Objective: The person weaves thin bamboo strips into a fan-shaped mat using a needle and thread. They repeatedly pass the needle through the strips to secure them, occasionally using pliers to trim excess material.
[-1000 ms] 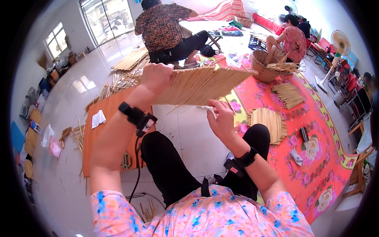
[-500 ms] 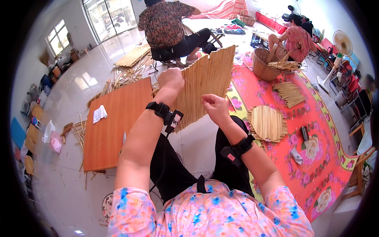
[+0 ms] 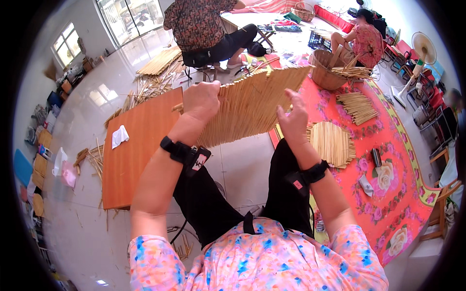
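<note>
A panel of pale straw-coloured sticks joined side by side [image 3: 245,109] hangs tilted in the air above my knees. My left hand [image 3: 201,100] is closed around its upper left edge. At the panel's right part, my right hand [image 3: 293,117] is raised with thumb and fingers apart. It looks close to the panel, but whether it touches I cannot tell. Below and beside it, on the red floral mat [image 3: 347,194], lies a stack of rounded stick panels [image 3: 331,144].
An orange-brown wooden board [image 3: 141,150] with a white cloth [image 3: 120,137] stands on my left. Loose sticks [image 3: 145,92] litter the floor beyond. A basket [image 3: 326,72], a stick bundle [image 3: 357,107] and a dark cylinder [image 3: 375,157] are on my right. Two other people sit ahead.
The panel has swung up and to the right, and its lower edge is higher. My right hand has moved up and right, its fingers opening. My left hand has shifted slightly left.
</note>
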Demonstrator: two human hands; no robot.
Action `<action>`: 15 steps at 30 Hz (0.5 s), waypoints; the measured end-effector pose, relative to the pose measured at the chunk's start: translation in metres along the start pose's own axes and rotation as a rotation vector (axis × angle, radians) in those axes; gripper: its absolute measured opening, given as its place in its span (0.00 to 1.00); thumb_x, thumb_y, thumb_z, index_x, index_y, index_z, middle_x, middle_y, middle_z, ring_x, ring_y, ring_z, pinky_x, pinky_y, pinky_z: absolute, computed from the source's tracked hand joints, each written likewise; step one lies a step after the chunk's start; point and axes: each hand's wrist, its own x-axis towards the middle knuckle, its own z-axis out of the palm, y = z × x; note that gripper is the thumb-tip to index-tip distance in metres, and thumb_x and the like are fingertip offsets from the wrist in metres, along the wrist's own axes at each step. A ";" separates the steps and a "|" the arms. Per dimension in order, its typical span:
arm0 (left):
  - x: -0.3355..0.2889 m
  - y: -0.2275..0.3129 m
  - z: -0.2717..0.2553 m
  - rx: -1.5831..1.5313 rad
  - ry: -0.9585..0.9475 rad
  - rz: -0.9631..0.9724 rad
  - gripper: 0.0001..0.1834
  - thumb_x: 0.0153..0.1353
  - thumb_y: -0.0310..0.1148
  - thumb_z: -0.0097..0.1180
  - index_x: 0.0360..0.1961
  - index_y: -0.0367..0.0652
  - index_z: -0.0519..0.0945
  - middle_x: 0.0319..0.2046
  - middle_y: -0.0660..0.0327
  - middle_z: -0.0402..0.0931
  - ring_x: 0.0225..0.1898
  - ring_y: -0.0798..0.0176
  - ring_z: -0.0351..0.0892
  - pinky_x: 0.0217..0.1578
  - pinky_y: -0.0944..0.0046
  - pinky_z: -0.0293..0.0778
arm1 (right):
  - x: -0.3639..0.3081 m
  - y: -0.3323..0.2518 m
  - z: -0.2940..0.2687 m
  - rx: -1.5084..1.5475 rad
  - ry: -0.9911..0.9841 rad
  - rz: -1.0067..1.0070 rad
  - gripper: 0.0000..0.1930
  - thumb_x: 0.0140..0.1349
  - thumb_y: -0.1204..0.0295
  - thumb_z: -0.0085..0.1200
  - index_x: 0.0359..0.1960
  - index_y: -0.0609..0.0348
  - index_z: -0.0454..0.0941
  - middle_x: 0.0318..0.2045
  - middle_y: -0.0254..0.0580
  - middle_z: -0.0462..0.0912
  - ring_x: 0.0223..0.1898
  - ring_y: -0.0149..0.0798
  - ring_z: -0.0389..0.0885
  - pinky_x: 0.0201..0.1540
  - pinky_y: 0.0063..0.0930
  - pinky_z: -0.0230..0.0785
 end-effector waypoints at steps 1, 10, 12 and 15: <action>-0.002 -0.002 -0.004 0.014 0.026 0.056 0.08 0.58 0.39 0.62 0.35 0.49 0.81 0.30 0.57 0.84 0.39 0.50 0.85 0.37 0.52 0.79 | 0.006 -0.006 -0.008 -0.063 0.010 -0.064 0.26 0.50 0.74 0.64 0.54 0.59 0.76 0.50 0.48 0.79 0.55 0.50 0.75 0.61 0.40 0.67; 0.010 0.007 -0.029 0.161 0.232 0.590 0.05 0.56 0.37 0.59 0.31 0.52 0.78 0.25 0.64 0.80 0.31 0.56 0.84 0.30 0.55 0.78 | 0.033 -0.016 -0.041 -0.214 -0.397 -0.251 0.23 0.54 0.64 0.64 0.51 0.58 0.79 0.46 0.45 0.82 0.51 0.50 0.78 0.52 0.42 0.73; 0.013 0.012 -0.042 0.198 0.245 0.650 0.03 0.56 0.36 0.58 0.31 0.52 0.79 0.25 0.65 0.80 0.31 0.57 0.85 0.30 0.56 0.78 | 0.031 -0.019 -0.045 -0.196 -0.491 -0.184 0.20 0.58 0.60 0.61 0.47 0.60 0.81 0.41 0.48 0.83 0.42 0.52 0.83 0.45 0.43 0.76; 0.025 0.010 -0.047 0.277 0.305 0.744 0.02 0.57 0.33 0.57 0.31 0.53 0.80 0.25 0.64 0.81 0.30 0.59 0.85 0.29 0.58 0.78 | 0.028 -0.026 -0.043 -0.097 -0.440 -0.149 0.17 0.58 0.61 0.61 0.44 0.61 0.82 0.38 0.48 0.83 0.39 0.53 0.83 0.45 0.43 0.75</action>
